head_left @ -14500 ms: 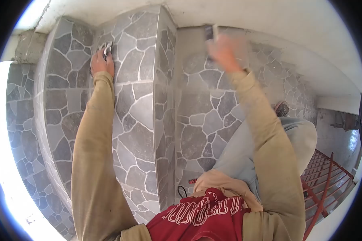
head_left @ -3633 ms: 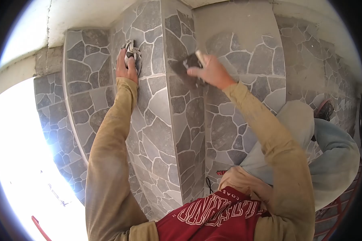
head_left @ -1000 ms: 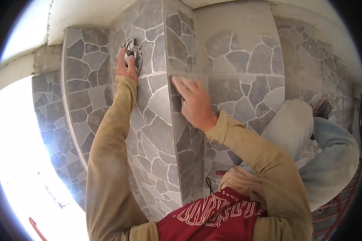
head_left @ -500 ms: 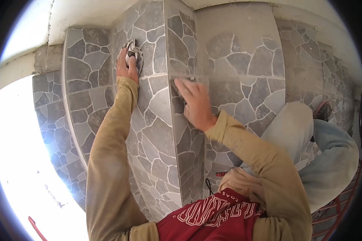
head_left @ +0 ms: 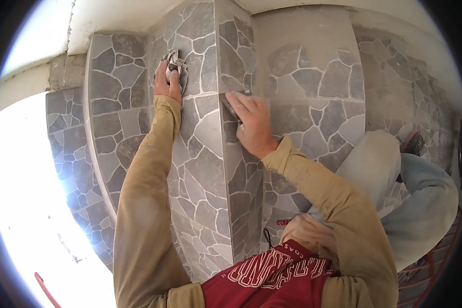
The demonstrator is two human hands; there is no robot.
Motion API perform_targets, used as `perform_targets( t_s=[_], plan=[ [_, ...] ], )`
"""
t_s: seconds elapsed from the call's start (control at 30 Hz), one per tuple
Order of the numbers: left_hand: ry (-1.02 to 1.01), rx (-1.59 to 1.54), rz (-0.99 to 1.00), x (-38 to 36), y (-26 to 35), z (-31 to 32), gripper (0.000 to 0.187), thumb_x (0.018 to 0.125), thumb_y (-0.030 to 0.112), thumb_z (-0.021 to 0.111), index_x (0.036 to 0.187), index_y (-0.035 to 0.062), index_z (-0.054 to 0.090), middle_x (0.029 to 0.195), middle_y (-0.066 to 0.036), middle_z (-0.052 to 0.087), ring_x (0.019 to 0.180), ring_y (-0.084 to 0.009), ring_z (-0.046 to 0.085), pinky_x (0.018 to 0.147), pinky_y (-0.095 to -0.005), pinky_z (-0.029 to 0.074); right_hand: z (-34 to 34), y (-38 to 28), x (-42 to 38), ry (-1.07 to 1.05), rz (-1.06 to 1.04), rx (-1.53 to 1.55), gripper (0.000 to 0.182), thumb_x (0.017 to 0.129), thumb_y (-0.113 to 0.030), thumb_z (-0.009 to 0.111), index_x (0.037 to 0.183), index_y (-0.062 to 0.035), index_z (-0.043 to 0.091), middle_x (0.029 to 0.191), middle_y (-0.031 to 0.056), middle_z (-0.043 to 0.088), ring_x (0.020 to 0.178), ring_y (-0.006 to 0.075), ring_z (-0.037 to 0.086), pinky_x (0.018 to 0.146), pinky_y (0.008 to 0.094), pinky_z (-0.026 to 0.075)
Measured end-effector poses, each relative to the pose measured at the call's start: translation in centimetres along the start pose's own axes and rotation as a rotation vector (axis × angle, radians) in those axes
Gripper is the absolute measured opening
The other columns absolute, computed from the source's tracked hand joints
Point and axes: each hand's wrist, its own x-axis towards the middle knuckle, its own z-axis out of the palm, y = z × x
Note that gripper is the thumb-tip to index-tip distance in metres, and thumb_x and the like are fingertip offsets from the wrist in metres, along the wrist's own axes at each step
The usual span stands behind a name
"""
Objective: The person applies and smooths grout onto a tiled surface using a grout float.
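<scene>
My left hand [head_left: 168,82] is wrapped round a crumpled grey and white cloth [head_left: 177,65], which rests against the stone-pattern tiled face left of the column's corner. On the narrow face right of that corner, my right hand [head_left: 252,123] holds a dark, flat tool [head_left: 231,107], its edge close to the corner strip [head_left: 222,133]. The fingers lie over the tool and hide most of it. Grey tiles [head_left: 203,167] with pale joint lines cover the column. A dusty film dulls the tiled wall [head_left: 287,90] to the right.
Bent legs in pale jeans [head_left: 380,159] and a dark shoe [head_left: 414,142] are at the right. Red metal bars [head_left: 431,262] stand at the lower right. Bright daylight fills an opening [head_left: 25,195] at the left. A pale ceiling edge [head_left: 113,15] runs above the tiles.
The view has shifted slightly, so the column appears further right. My right hand has turned a little and more of the dark tool shows. My left hand still holds the cloth on the tiles.
</scene>
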Motion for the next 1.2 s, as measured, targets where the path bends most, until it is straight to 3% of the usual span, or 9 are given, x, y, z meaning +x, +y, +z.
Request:
perform_targets(
  t_s=[0.4, 0.63, 0.7, 0.87, 0.93, 1.0, 1.07, 1.13, 1.2],
  plan=[
    [0.036, -0.005, -0.001, 0.2, -0.2, 0.4, 0.051, 0.095, 0.028, 0.052, 0.138, 0.0004, 0.052, 0.143, -0.024, 0.050, 0.133, -0.0395, 0.046, 0.113, -0.0425, 0.035, -0.8, -3.6, -1.3, -0.075, 0.251, 0.041, 0.058, 0.076, 0.008, 0.057, 0.133, -0.0022, 0.053, 0.127, 0.0160, 0.053, 0.114, 0.0377, 0.052, 0.094, 0.0448, 0.046],
    [0.041, -0.037, 0.011, 0.2, -0.6, 0.6, 0.052, 0.095, 0.029, 0.051, 0.138, -0.0005, 0.051, 0.143, -0.024, 0.050, 0.135, -0.0392, 0.045, 0.113, -0.0420, 0.034, 0.3, -2.7, -0.4, -0.018, 0.060, -0.078, 0.055, 0.081, -0.003, 0.063, 0.134, 0.0013, 0.049, 0.120, 0.0162, 0.054, 0.106, 0.0370, 0.054, 0.087, 0.0433, 0.051],
    [0.039, -0.026, 0.005, 0.0, -0.6, 0.6, 0.052, 0.095, 0.028, 0.052, 0.138, -0.0004, 0.052, 0.143, -0.024, 0.051, 0.134, -0.0392, 0.046, 0.113, -0.0422, 0.035, 0.7, -0.9, 1.5, -0.026, 0.246, -0.046, 0.053, 0.081, 0.003, 0.058, 0.133, 0.0018, 0.050, 0.121, 0.0181, 0.054, 0.112, 0.0382, 0.053, 0.092, 0.0456, 0.047],
    [0.042, 0.009, 0.028, 0.4, -1.6, 0.8, 0.051, 0.095, 0.027, 0.053, 0.138, 0.0001, 0.052, 0.142, -0.024, 0.051, 0.132, -0.0396, 0.048, 0.112, -0.0425, 0.036, -0.3, -3.2, 0.1, -0.023, 0.255, -0.014, 0.047, 0.083, 0.001, 0.054, 0.130, -0.0015, 0.053, 0.115, 0.0185, 0.055, 0.110, 0.0399, 0.054, 0.089, 0.0492, 0.047],
    [0.025, 0.021, 0.031, -0.1, -1.0, 0.7, 0.051, 0.095, 0.027, 0.053, 0.139, 0.0009, 0.052, 0.142, -0.024, 0.052, 0.133, -0.0387, 0.048, 0.111, -0.0417, 0.036, 0.4, -0.6, -0.1, -0.079, 0.480, -0.046, 0.043, 0.085, -0.001, 0.052, 0.128, -0.0028, 0.056, 0.112, 0.0194, 0.057, 0.106, 0.0411, 0.056, 0.087, 0.0498, 0.048],
    [0.030, -0.017, -0.025, 0.3, -1.0, 0.7, 0.050, 0.096, 0.027, 0.053, 0.138, 0.0012, 0.052, 0.142, -0.023, 0.053, 0.133, -0.0380, 0.048, 0.111, -0.0410, 0.037, 0.8, 1.6, -0.2, -0.066, 0.509, -0.073, 0.038, 0.086, -0.003, 0.053, 0.123, -0.0019, 0.059, 0.111, 0.0205, 0.059, 0.104, 0.0418, 0.058, 0.086, 0.0491, 0.049],
    [0.019, -0.021, -0.028, 0.8, -1.4, 1.2, 0.050, 0.096, 0.027, 0.052, 0.138, 0.0011, 0.052, 0.142, -0.023, 0.052, 0.134, -0.0380, 0.047, 0.111, -0.0409, 0.036, -0.9, -0.5, -0.5, -0.150, 0.440, -0.031, 0.016, 0.086, -0.006, 0.056, 0.101, -0.0024, 0.061, 0.098, 0.0177, 0.059, 0.093, 0.0410, 0.060, 0.080, 0.0501, 0.049],
    [0.018, -0.010, 0.009, 0.1, -0.7, 0.5, 0.050, 0.096, 0.027, 0.052, 0.139, 0.0011, 0.052, 0.142, -0.024, 0.052, 0.134, -0.0383, 0.048, 0.111, -0.0410, 0.036, -0.8, 0.5, -0.8, -0.234, 0.505, 0.039, 0.015, 0.086, -0.006, 0.056, 0.099, -0.0021, 0.063, 0.103, 0.0187, 0.061, 0.096, 0.0423, 0.061, 0.082, 0.0509, 0.049],
    [0.045, -0.002, -0.008, -0.2, -0.7, 0.3, 0.050, 0.096, 0.027, 0.052, 0.139, 0.0009, 0.052, 0.141, -0.023, 0.054, 0.132, -0.0383, 0.049, 0.111, -0.0412, 0.037, 0.6, 4.8, 1.0, -0.287, 0.750, -0.047, 0.017, 0.086, -0.009, 0.055, 0.098, -0.0015, 0.065, 0.105, 0.0213, 0.064, 0.097, 0.0440, 0.062, 0.083, 0.0507, 0.050]
  ],
)
